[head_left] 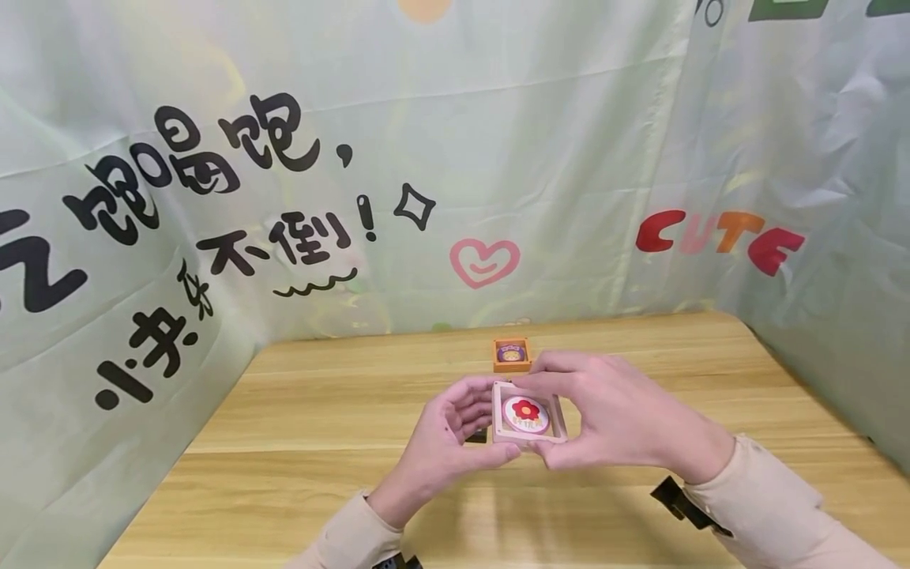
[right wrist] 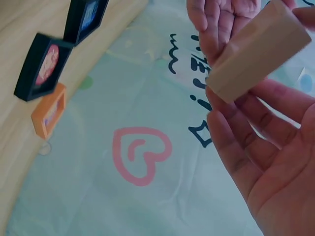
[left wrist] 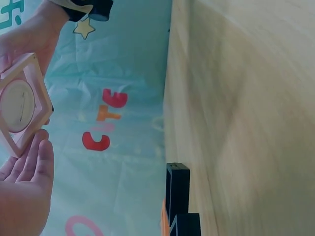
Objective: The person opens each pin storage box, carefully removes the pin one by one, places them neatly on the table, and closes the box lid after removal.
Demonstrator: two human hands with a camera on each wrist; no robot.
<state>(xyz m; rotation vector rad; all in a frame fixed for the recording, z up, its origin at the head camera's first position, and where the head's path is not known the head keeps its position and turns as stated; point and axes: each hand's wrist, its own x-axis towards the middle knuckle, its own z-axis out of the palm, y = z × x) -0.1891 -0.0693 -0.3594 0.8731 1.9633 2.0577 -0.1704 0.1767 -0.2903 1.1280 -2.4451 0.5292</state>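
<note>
A pale pink square display frame (head_left: pixel 499 411) is held up over the table, tilted toward the head camera. Inside it sits a round white badge (head_left: pixel 527 415) with a red flower and small lettering. My right hand (head_left: pixel 611 407) pinches the frame at its right side, thumb on the lower edge and fingers along the top. My left hand (head_left: pixel 455 427) cups the left side, its thumb reaching the lower edge and its fingers partly behind the frame. From the right wrist view, the frame's plain side (right wrist: pixel 261 51) shows between both hands' fingers.
An orange frame (head_left: pixel 512 367) with a purple badge stands farther back on the wooden table (head_left: pixel 298 419). Two dark frames, one nearer (right wrist: pixel 75 29) and one with a pink picture (right wrist: pixel 30 73), stand in line with it. Printed cloth walls (head_left: pixel 569 158) enclose the table.
</note>
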